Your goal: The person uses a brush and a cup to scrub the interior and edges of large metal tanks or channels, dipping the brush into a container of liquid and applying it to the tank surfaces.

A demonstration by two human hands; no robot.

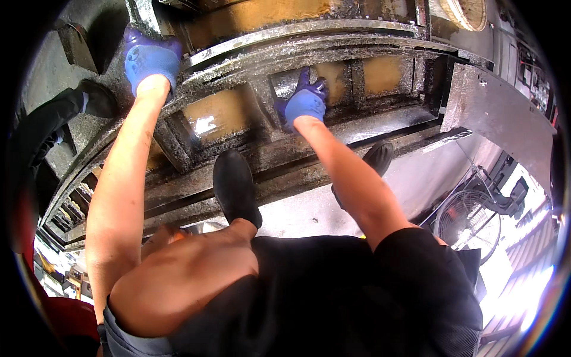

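My left hand (153,56), in a blue work glove with purple-coated fingers, reaches to the upper left. Its fingers close round the lower end of a pale metal bar (141,15), partly hidden by the glove. My right hand (305,102), in a matching glove, is over a long greasy metal trough (392,122). Its fingers are apart, some slightly bent, and nothing shows in them. Beside that hand is a compartment with a brown floor or liquid (334,83); I cannot tell which.
A grimy metal rail (285,49) runs along the trough. My dark shoe (233,181) stands at its near side. At right are a grey metal panel (502,113) and a caged fan (470,220). Another person's dark-clad leg (44,122) is at left. A pale bucket (467,13) stands top right.
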